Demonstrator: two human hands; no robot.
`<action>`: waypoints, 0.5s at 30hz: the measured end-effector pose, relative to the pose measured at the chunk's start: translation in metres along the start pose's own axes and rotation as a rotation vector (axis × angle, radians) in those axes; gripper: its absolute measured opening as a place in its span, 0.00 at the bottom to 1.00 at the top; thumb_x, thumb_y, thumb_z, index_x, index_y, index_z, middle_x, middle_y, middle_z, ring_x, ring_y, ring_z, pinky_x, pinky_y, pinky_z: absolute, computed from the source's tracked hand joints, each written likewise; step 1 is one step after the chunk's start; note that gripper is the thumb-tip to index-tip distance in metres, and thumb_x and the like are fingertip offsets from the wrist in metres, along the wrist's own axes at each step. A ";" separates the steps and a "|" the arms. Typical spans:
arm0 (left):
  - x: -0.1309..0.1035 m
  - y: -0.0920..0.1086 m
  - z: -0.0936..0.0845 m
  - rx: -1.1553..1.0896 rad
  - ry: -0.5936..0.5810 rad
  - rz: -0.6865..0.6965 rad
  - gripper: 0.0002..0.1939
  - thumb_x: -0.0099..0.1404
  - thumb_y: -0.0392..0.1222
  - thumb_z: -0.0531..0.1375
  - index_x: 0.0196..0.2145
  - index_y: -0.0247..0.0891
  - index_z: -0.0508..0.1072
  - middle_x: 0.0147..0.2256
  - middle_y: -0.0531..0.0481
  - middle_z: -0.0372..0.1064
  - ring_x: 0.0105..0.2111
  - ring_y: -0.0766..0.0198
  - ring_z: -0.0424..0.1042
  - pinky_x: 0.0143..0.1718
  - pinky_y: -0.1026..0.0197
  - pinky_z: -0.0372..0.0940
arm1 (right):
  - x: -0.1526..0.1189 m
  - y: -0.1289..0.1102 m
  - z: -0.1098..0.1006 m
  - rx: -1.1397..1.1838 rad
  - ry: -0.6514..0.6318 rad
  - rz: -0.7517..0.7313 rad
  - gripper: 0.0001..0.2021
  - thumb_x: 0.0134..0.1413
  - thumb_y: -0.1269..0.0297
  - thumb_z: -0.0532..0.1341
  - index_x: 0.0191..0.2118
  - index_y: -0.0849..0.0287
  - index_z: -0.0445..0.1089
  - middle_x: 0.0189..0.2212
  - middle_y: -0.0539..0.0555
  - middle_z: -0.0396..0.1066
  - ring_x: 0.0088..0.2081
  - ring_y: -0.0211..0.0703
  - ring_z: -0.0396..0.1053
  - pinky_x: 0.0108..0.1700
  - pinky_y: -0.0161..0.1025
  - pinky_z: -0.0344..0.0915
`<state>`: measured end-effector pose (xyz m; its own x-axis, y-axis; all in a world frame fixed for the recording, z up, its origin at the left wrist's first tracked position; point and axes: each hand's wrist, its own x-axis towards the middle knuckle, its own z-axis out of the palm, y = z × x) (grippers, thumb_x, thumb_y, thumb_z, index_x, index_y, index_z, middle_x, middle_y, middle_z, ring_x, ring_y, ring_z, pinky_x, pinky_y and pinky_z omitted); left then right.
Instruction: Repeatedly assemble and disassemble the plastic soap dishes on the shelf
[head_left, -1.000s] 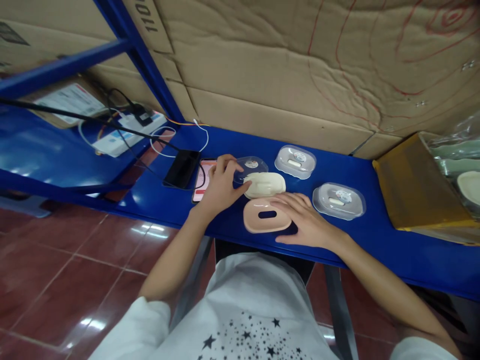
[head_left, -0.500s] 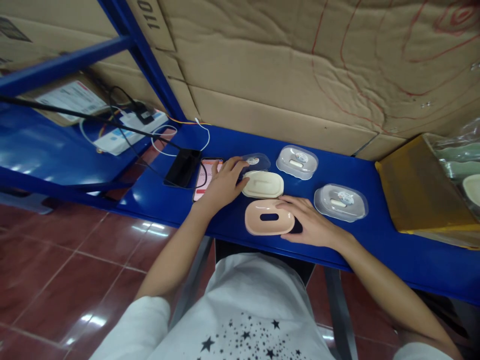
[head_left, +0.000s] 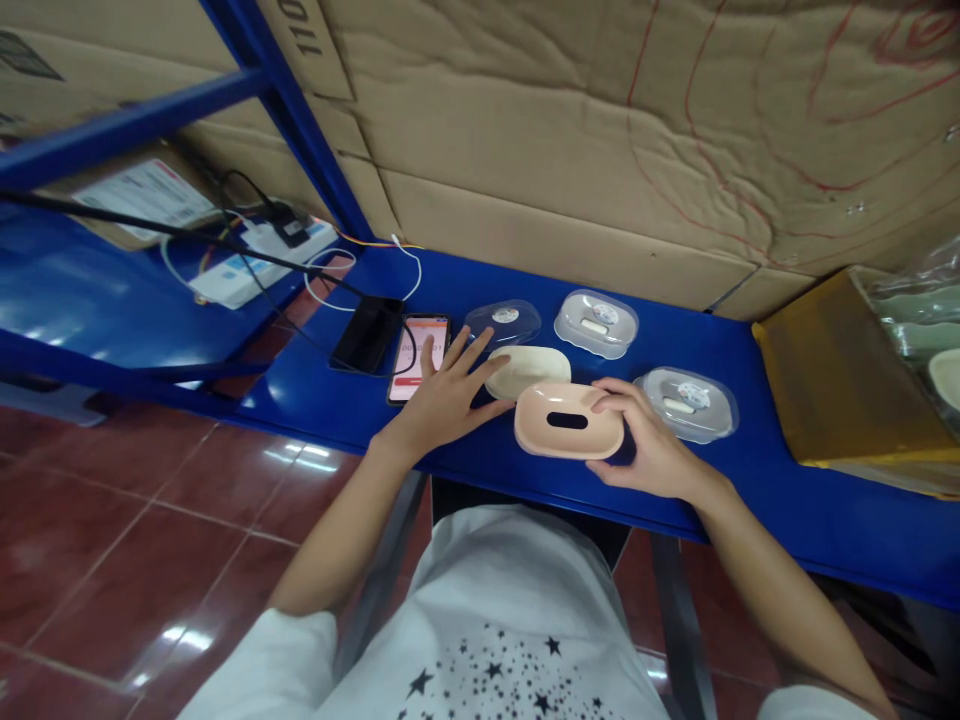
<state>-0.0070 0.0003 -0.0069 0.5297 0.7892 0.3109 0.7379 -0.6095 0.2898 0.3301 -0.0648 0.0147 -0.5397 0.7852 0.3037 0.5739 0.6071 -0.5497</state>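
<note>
A peach oval soap dish (head_left: 568,440) with a slot in its middle is gripped at its right end by my right hand (head_left: 652,445). It appears lifted and overlaps the front of a cream oval dish (head_left: 525,366) on the blue table. My left hand (head_left: 446,400) has its fingers spread, the fingertips near the left end of the cream dish and a clear lid (head_left: 504,325) behind it. Whether they touch the dish I cannot tell. Two lidded soap dishes, one at the back (head_left: 597,325) and another on the right (head_left: 690,405), stand on the table.
A phone with a lit screen (head_left: 417,360) lies left of my left hand, beside a black object (head_left: 366,335) and cables. A cardboard box (head_left: 840,370) with wrapped dishes stands at the right. A cardboard wall (head_left: 540,210) rises behind the blue table (head_left: 457,275).
My right hand has moved the peach soap dish to the right and seemingly up. My left hand has drawn back slightly and spread its fingers, uncovering more of the clear lid.
</note>
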 end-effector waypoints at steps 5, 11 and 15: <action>0.007 0.004 0.001 0.022 0.009 0.095 0.22 0.75 0.51 0.64 0.63 0.46 0.75 0.72 0.36 0.61 0.71 0.35 0.62 0.70 0.26 0.51 | -0.002 0.004 0.000 -0.033 0.071 0.022 0.32 0.56 0.60 0.72 0.62 0.46 0.58 0.66 0.64 0.61 0.69 0.67 0.63 0.66 0.69 0.66; -0.026 0.016 0.007 -0.067 -0.014 0.164 0.10 0.77 0.43 0.61 0.53 0.46 0.79 0.62 0.40 0.72 0.61 0.44 0.72 0.62 0.36 0.63 | 0.000 0.003 -0.003 0.011 0.138 0.039 0.33 0.56 0.59 0.73 0.61 0.46 0.58 0.65 0.63 0.61 0.68 0.66 0.64 0.66 0.67 0.65; -0.043 0.030 0.007 -0.140 -0.014 0.191 0.14 0.77 0.44 0.63 0.58 0.47 0.74 0.64 0.40 0.69 0.60 0.48 0.72 0.62 0.40 0.64 | 0.002 0.001 -0.002 0.028 0.138 0.029 0.32 0.56 0.59 0.73 0.61 0.45 0.58 0.65 0.63 0.61 0.69 0.66 0.63 0.66 0.66 0.65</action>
<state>-0.0048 -0.0514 -0.0184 0.6607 0.6585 0.3604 0.5587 -0.7519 0.3500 0.3312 -0.0623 0.0160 -0.4323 0.8128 0.3906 0.5692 0.5819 -0.5808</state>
